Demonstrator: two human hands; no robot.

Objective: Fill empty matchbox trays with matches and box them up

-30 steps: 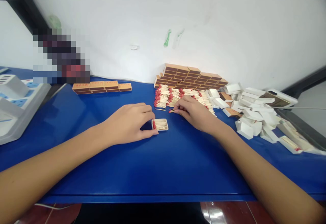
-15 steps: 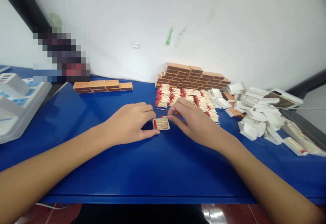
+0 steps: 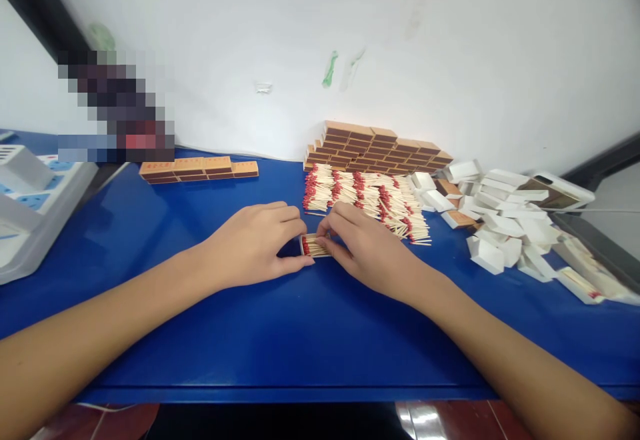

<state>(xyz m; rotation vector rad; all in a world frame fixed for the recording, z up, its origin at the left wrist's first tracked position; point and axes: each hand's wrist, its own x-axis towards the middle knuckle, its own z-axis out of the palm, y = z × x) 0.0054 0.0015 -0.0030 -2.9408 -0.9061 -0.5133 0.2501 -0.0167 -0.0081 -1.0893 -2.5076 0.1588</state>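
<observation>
A small white matchbox tray (image 3: 316, 256) lies on the blue table, partly filled with red-headed matches (image 3: 311, 247). My left hand (image 3: 255, 243) curves around the tray's left end, thumb at the near corner and index finger at the far one, gripping it. Over the tray's right half is my right hand (image 3: 373, 250), its thumb and fingertips pinched together on a match that they mostly hide. Just beyond the right hand spreads a wide pile of loose matches (image 3: 367, 193), heads mostly to the left.
Stacked brown matchboxes (image 3: 375, 147) stand against the wall behind the pile, with a lower row of matchboxes (image 3: 200, 168) at left. White empty trays (image 3: 500, 213) are heaped at right, beside a phone (image 3: 565, 190). A power strip (image 3: 55, 220) sits at far left.
My right hand has moved slightly left and down, bringing the pinched match from beyond the tray's far edge to over the tray. My left hand has stayed on the tray.
</observation>
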